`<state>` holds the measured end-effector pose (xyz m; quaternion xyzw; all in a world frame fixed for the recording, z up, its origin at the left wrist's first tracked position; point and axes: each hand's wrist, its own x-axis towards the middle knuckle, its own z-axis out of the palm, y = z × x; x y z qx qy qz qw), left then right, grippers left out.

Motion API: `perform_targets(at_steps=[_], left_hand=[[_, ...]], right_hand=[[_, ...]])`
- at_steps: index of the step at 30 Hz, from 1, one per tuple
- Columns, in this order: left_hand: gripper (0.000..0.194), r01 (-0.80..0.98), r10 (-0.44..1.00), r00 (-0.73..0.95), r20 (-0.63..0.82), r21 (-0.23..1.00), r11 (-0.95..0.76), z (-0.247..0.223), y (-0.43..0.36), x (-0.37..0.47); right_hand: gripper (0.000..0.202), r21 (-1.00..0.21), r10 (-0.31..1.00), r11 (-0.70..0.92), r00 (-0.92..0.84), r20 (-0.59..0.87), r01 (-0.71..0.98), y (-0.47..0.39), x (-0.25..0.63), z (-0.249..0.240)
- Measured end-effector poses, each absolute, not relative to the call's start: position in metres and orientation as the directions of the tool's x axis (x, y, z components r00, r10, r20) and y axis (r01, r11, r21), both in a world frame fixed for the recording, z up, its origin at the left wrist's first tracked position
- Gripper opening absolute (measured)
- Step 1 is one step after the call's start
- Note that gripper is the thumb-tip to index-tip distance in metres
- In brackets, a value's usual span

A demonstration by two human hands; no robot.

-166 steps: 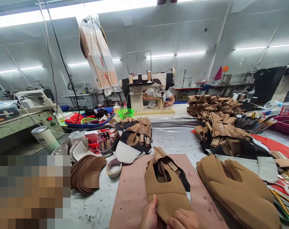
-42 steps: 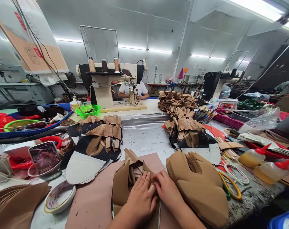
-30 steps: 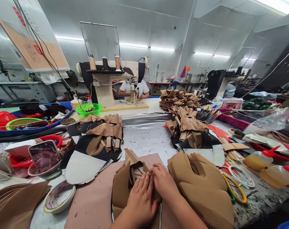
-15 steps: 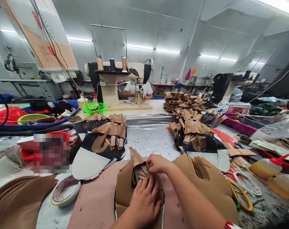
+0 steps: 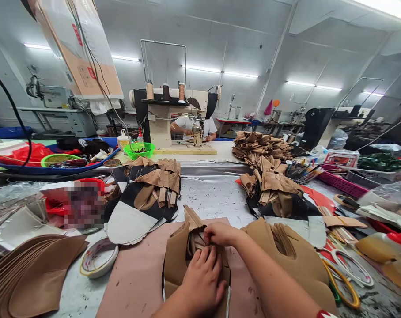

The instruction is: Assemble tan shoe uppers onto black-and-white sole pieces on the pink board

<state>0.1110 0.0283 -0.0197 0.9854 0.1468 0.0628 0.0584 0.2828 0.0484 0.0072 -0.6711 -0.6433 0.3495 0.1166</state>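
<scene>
Fingers of our right hand (image 5: 220,234) are bent inward at the cut-out of the brown piece (image 5: 176,258), low in the middle of the frame. Their tips are half hidden in the opening, so we cannot tell whether they pinch its edge or only press it. Our left hand (image 5: 203,276) lies palm down over the same piece, fingers lightly parted and pressing rather than gripping, just beside the right fingertips.

Brown piece and hands are over the pink mat (image 5: 134,269) at bottom centre. Pale strips show inside the opening, and a strap end (image 5: 193,218) sticks up at its far edge. From this we judge the piece to be partway worked: layers and strips are already with it, while the edge under our fingers seems to be the part in hand and not yet left alone.

How much is left altogether we can only gauge roughly. At lower right, a stack of brown pieces (image 5: 298,265) with similar cut-outs lies flat; no strap shows on it, so those look less far along. Strapped bundles sit left of centre (image 5: 134,221) and right of centre (image 5: 280,196); whether they are finished or waiting, we cannot tell. Curved brown pieces (image 5: 43,276) lie fanned at lower left, apart from our hands.
</scene>
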Motion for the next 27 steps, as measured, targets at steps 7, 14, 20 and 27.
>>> perform_targets(at_steps=[7,14,20,27], left_hand=[[0.053,0.301,0.322,0.944,0.073,0.21,-0.93,-0.023,0.029,0.109],[0.056,0.332,0.345,0.939,-0.005,0.284,-0.9,-0.026,0.032,0.11],[0.057,0.315,0.319,0.947,-0.04,0.306,-0.898,-0.016,0.036,0.114],[0.081,0.302,0.297,0.953,-0.065,0.316,-0.9,-0.013,0.045,0.119]], right_hand=[[0.022,-0.68,0.977,-0.173,0.037,-0.21,0.712,0.054,0.292,-0.003],[0.019,-0.726,0.982,-0.169,0.051,-0.182,0.667,0.058,0.294,-0.019],[0.027,-0.723,0.982,-0.181,0.078,-0.174,0.666,0.059,0.299,-0.023],[0.03,-0.711,0.983,-0.175,0.074,-0.17,0.681,0.068,0.308,-0.026]])
